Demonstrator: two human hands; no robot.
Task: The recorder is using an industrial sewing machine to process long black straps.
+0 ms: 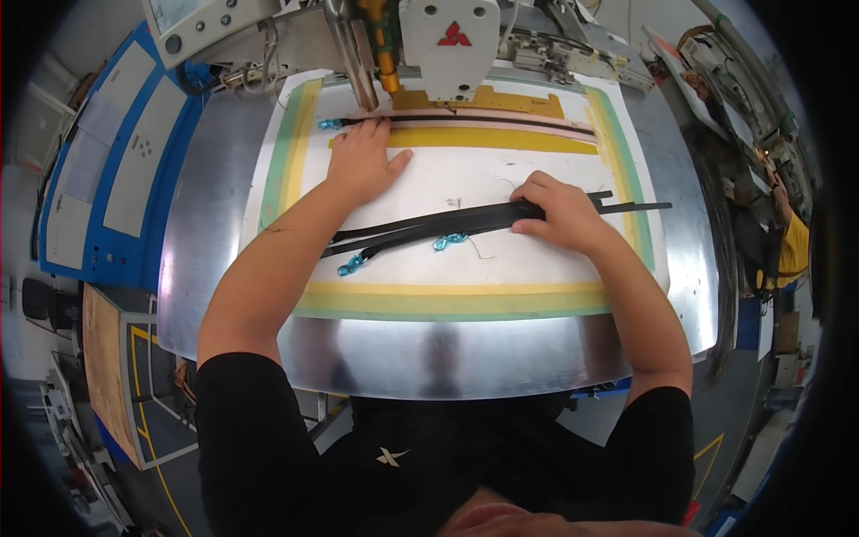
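1. Head view, far side: The left hand (365, 166) lies palm down toward the tabletop's far edge, fingers close together and thumb spread away, fingertips at the left end of a black strip (420, 117). The strip runs lengthwise between two yellow plates (483, 138) under the white machine head (447, 45) — a layout that appears to keep it straight, with the fingers perhaps steadying its end. A shiny blue piece (331, 124) sits at that end.

2. Head view, middle: The right hand (557, 212) pinches a bundle of black straps (488, 212) between thumb and curled fingers, nearer the tabletop's right edge than its left. Gripped near one end, the straps probably stay together there; they fan apart toward the left forearm. Two more blue pieces (352, 265) lie by the straps, on the side toward the near edge.

3. Head view, surface: A white sheet (429, 174), bordered in yellow and green tape (447, 302), covers the middle of the metal tabletop (429, 353) — the tape seemingly there to hold it flat.
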